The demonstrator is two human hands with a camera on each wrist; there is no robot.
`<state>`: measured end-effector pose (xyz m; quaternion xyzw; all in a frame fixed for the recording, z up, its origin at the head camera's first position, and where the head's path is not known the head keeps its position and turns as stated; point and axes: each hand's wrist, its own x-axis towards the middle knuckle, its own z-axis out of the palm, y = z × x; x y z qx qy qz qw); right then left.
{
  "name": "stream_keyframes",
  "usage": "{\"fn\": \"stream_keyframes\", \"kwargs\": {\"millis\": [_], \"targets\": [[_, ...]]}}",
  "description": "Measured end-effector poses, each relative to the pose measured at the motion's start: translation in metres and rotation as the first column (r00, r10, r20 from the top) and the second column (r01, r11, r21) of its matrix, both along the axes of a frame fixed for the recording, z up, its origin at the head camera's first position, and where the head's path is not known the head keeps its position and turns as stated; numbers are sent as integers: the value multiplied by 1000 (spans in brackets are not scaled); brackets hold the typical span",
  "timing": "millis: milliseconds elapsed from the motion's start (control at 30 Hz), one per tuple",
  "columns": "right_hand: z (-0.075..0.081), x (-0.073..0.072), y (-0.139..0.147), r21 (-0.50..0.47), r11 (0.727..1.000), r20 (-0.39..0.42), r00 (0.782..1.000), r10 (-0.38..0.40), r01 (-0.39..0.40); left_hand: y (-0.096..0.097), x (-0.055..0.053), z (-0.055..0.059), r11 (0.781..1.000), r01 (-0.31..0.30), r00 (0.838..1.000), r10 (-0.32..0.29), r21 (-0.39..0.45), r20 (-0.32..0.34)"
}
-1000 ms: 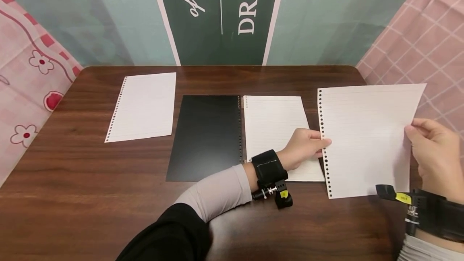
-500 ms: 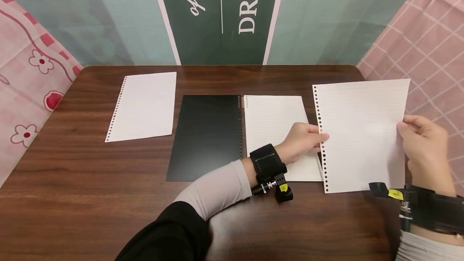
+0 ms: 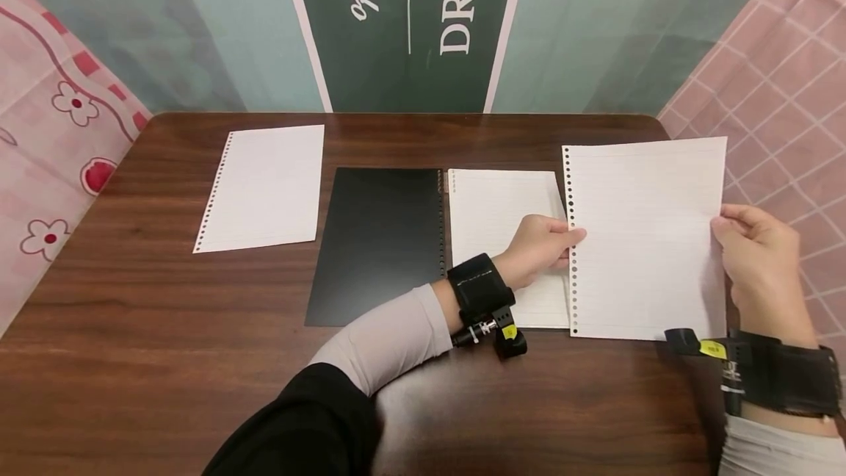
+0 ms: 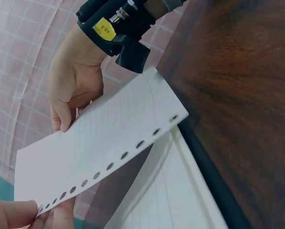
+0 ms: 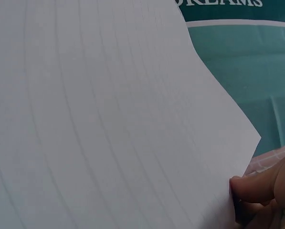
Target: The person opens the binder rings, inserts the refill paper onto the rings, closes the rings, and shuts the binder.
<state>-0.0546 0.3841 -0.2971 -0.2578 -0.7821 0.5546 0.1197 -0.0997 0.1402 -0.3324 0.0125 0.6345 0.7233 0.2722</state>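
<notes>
A lined loose-leaf sheet (image 3: 644, 241) with punched holes down its left edge is held up at the right of the table. My left hand (image 3: 538, 248) pinches its holed edge between thumb and fingers, while my right hand (image 3: 760, 255) pinches the opposite edge. In the left wrist view the sheet (image 4: 99, 138) slants above the paper stack, its holes facing the camera. An open ring binder lies flat in the middle: its black cover (image 3: 377, 248) is on the left, and a stack of lined paper (image 3: 499, 204) on the right, partly hidden by my left hand.
Another punched sheet (image 3: 261, 189) lies on the brown wooden table (image 3: 165, 358) at the back left. A green printed cloth (image 3: 403, 35) hangs behind the table, with pink cloths (image 3: 780, 94) at both sides.
Both hands have moved left and slightly away from the body with the sheet, which now overlaps the right edge of the binder's paper stack. The hold on both edges is unchanged.
</notes>
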Motion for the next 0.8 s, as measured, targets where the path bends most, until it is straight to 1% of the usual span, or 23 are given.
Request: {"fn": "stream_keyframes", "kwargs": {"millis": [33,100,133,233,267,367,467,567,700,800], "targets": [[0,-1,0,-23,1000,-12,1000,7,-7,-1,-1,0,1000,2,1000,-2,1,2],[0,-1,-1,-27,1000,-6,1000,12,-12,-3,-3,1,1000,6,1000,-6,-6,-2],[0,-2,-2,-2,1000,10,1000,18,-18,-4,-4,1,1000,6,1000,-6,-8,-2],[0,-3,-3,-52,997,-16,998,54,-55,-8,-6,3,1000,7,1000,-8,-18,-7],[-1,-4,-3,-55,996,-22,997,67,-69,-9,-7,3,1000,9,1000,-10,-24,-10],[-2,-6,-2,-100,988,-53,992,112,-117,-12,-9,4,999,15,1000,-16,-40,-11],[-3,-8,-2,-51,989,-31,990,140,-141,-15,-11,3,999,17,1000,-17,-45,5],[-5,-11,-2,-36,988,-22,988,152,-153,-17,-12,2,999,14,1000,-13,-51,21],[-6,-13,-4,-70,984,-40,986,160,-163,-21,-15,0,998,16,1000,-14,-55,28],[-5,-13,-8,-124,976,-60,983,175,-181,-25,-15,1,998,25,999,-23,-58,39]]}}
